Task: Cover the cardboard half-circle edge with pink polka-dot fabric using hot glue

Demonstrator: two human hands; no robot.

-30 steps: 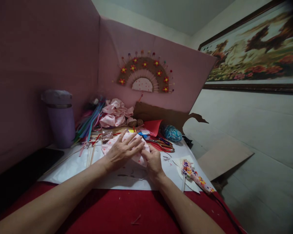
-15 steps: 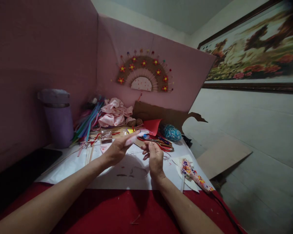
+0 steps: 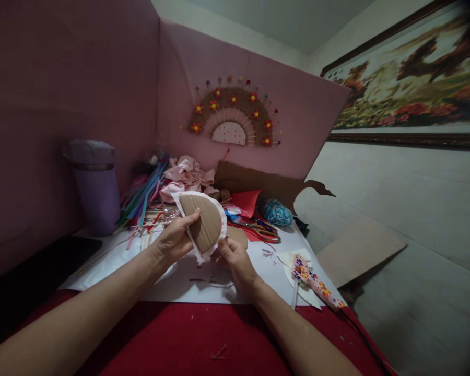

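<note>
Grip, left hand [image 3: 176,239] (head view): closed on the cardboard half-disc [image 3: 204,223], thumb across its front, fingers behind.
Grip, right hand [image 3: 238,263]: narrow, thumb and fingertips at the lower right rim of the patterned fabric [image 3: 223,216]; whether they pinch it cannot be told.
Half-disc position: raised above the desk [image 3: 172,339], tilted, bare cardboard facing the wearer; fabric lies behind it and projects as a border.
Reason for hold: judged that the left thumb keeps both layers together while leaving the curved edge free for the right hand.
Second cardboard piece [image 3: 238,237]: beyond the right hand, partly hidden.
White sheet [image 3: 268,284]: spread beneath the work, presumably to shield the red covering.
Glue gun [image 3: 317,287]: lying on the right, cord trailing toward the near side; the placing appears chosen for right-hand reach.
Scissors [image 3: 273,238]: beyond the right hand, apart from it, near the blue yarn ball [image 3: 277,213].
</note>
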